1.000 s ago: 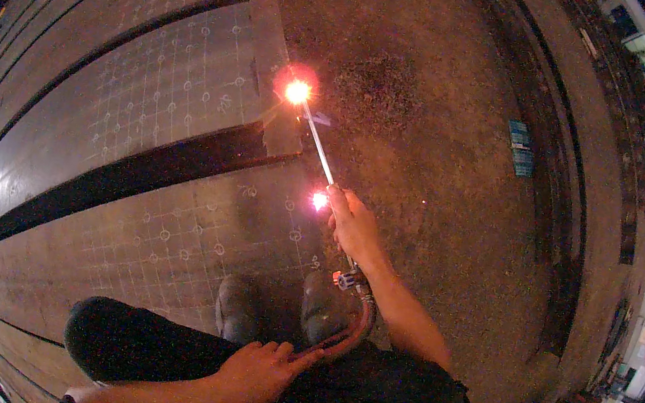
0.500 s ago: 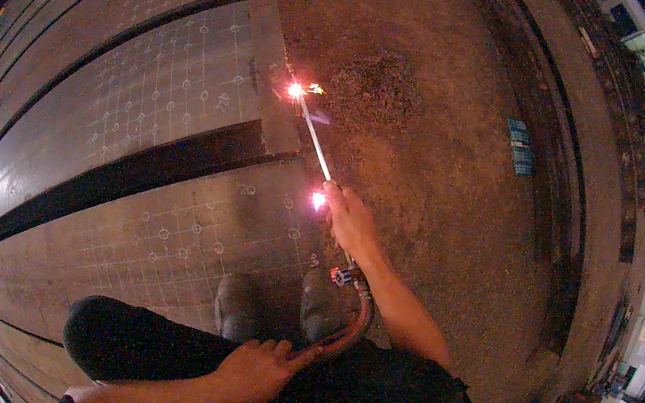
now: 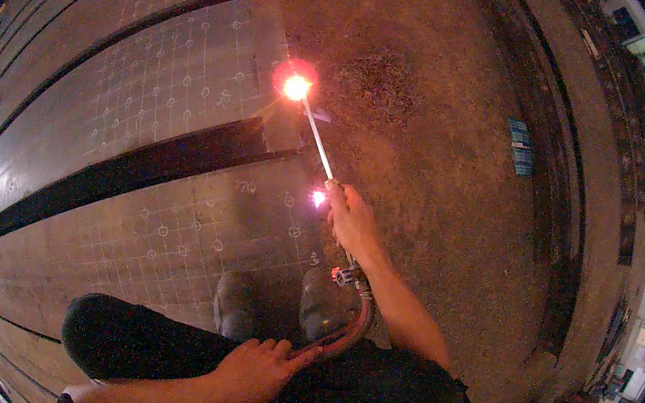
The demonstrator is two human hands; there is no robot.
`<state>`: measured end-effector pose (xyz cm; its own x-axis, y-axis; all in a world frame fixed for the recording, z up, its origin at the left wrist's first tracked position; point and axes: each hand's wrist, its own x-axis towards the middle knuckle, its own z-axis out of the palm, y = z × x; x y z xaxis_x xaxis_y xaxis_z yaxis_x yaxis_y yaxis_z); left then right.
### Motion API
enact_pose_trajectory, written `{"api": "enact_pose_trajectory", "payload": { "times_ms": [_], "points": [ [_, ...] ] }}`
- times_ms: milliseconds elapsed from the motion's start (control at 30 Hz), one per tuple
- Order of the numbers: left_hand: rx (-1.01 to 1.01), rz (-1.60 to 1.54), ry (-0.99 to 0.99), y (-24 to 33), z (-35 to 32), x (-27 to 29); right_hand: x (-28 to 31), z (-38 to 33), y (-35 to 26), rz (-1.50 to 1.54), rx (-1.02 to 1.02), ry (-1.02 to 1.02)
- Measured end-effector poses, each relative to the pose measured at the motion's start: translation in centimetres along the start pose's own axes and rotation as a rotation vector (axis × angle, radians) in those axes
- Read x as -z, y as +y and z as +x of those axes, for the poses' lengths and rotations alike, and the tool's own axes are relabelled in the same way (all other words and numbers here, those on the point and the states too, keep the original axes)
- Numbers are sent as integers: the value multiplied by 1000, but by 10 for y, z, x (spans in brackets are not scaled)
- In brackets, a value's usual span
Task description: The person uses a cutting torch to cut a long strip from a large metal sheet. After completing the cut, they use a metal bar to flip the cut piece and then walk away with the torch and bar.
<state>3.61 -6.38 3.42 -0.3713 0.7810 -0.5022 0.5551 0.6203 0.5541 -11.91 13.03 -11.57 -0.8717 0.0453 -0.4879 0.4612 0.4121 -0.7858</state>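
Observation:
My right hand [image 3: 350, 222] grips a long cutting torch [image 3: 317, 136] whose thin metal tube reaches forward. A bright orange-red flame [image 3: 296, 86] glows at its tip, at the right edge of a large steel plate [image 3: 165, 89] marked with a chalk grid and circles. A smaller bright spot [image 3: 318, 198] shines beside my right thumb. My left hand [image 3: 253, 371] rests on my dark trouser leg and holds the reddish hoses [image 3: 341, 332] that run to the torch's valve end.
A second marked steel plate [image 3: 169, 238] lies nearer me, with a dark gap [image 3: 138, 167] between the two. My two boots [image 3: 275, 306] stand on its edge. Rough dirt floor [image 3: 443, 161] lies to the right, with a small blue object [image 3: 519, 147] on it.
The glow at the torch tip dimmed half a second ago and is big and bright again. My hands and the torch have hardly moved.

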Motion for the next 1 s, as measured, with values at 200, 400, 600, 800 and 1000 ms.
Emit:
{"api": "enact_pose_trajectory", "payload": {
  "times_ms": [200,400,600,800,1000],
  "points": [
    [9,1,34,0,0,-4,-2,3,4,-7,-12,0],
    [6,16,27,0,0,-4,-2,2,5,-8,-10,9],
    [-7,-10,29,0,-2,-3,-2,1,4,5,-4,-1],
    [-6,-7,21,0,-3,-5,-4,6,10,-87,21,22],
    [-13,-21,23,0,0,5,5,5,14,-66,4,46]
  ]
}}
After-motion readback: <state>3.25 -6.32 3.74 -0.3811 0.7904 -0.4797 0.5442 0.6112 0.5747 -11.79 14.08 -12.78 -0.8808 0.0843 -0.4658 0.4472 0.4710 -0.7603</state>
